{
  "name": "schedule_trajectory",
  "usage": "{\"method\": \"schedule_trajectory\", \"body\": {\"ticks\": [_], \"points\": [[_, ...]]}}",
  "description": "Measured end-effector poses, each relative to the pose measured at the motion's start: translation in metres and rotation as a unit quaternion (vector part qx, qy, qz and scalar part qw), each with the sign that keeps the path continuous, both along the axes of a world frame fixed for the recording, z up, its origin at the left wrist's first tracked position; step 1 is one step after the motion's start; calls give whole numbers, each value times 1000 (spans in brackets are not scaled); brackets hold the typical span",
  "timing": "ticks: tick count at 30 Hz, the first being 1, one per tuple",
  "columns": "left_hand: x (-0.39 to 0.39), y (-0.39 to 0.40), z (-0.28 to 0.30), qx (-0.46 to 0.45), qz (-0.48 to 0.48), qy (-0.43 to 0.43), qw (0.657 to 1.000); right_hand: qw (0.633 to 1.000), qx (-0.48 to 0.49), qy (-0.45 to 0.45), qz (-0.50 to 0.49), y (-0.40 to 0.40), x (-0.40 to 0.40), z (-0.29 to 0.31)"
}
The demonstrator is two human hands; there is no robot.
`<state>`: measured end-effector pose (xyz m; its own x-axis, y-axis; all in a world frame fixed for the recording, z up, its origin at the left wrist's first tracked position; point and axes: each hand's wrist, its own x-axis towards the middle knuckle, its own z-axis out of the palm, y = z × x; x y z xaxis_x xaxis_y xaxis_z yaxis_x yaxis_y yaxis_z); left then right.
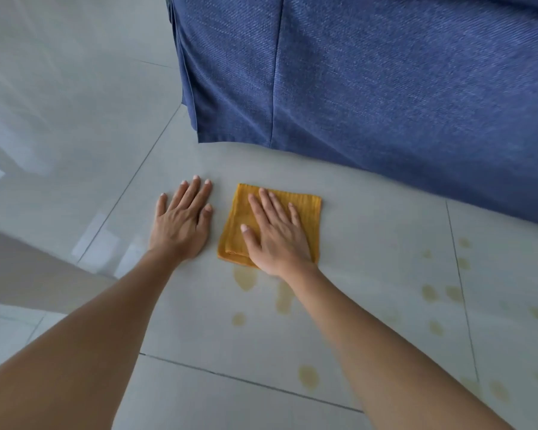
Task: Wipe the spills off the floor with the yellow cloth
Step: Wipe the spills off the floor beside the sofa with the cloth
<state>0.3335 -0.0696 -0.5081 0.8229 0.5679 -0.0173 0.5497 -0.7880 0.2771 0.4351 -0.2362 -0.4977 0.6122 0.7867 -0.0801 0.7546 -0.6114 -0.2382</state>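
Partly hidden yellow cloth (305,218) lies under flat right hand (277,240); left hand (180,225) flat, released.

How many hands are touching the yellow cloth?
1. The right hand lies flat on the cloth. The left hand rests flat on the bare floor beside it, not touching the cloth.

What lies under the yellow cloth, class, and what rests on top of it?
On top, the right hand lies flat on the yellow cloth. Under it is the tiled floor; whether any spill sits beneath is hidden, though one stain shows at its near edge.
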Motion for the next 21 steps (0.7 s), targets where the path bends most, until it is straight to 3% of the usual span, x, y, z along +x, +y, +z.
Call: {"method": "schedule_trajectory", "body": {"ticks": [4,10,16,21], "points": [[-15,-8,2,-10,2,10,1000,999,-28,-24,-1,-63,7,2],[-81,-30,4,-23,16,25,999,988,-55,-42,-139,-140,37,3],[-79,-31,6,-19,34,14,999,933,-28,-3,-359,-91,33,-1],[-79,-31,9,-23,41,21,999,957,2,5,-291,-24,-3,0]]}}
